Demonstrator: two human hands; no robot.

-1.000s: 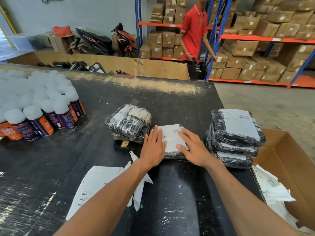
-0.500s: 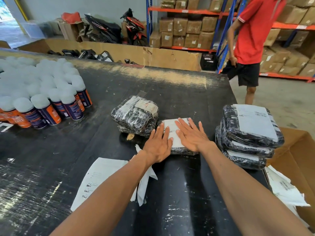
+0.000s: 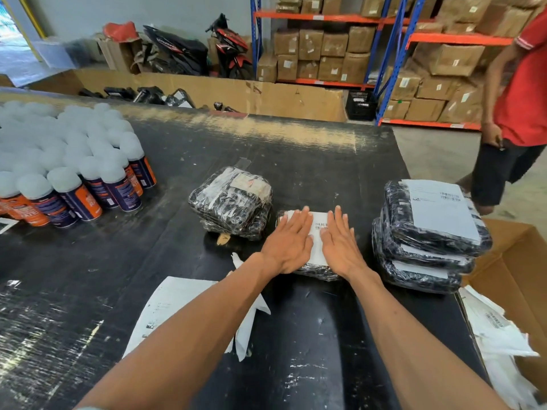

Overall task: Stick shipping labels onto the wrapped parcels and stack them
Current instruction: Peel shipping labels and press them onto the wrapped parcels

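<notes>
White label [image 3: 319, 232] needs firm rubbing outward: left hand [image 3: 288, 242] and right hand [image 3: 340, 242] press flat, fingers straight, on the parcel [image 3: 316, 269] near the table's [image 3: 296, 161] right edge.

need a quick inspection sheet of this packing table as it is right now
surface: black table, scuffed, worn pale along the far edge
job's things: parcel with white label under both hands; labelled stack to its right; unlabelled parcels to its left
clutter: spray cans massed at far left; loose sheets near the left forearm; paper scraps in an open carton at right
grippers: left hand and right hand flat, fingers straight, pressing the label
cables: nothing seen
surroundings: person in red shirt at right; shelving with boxes; motorbikes behind
</notes>
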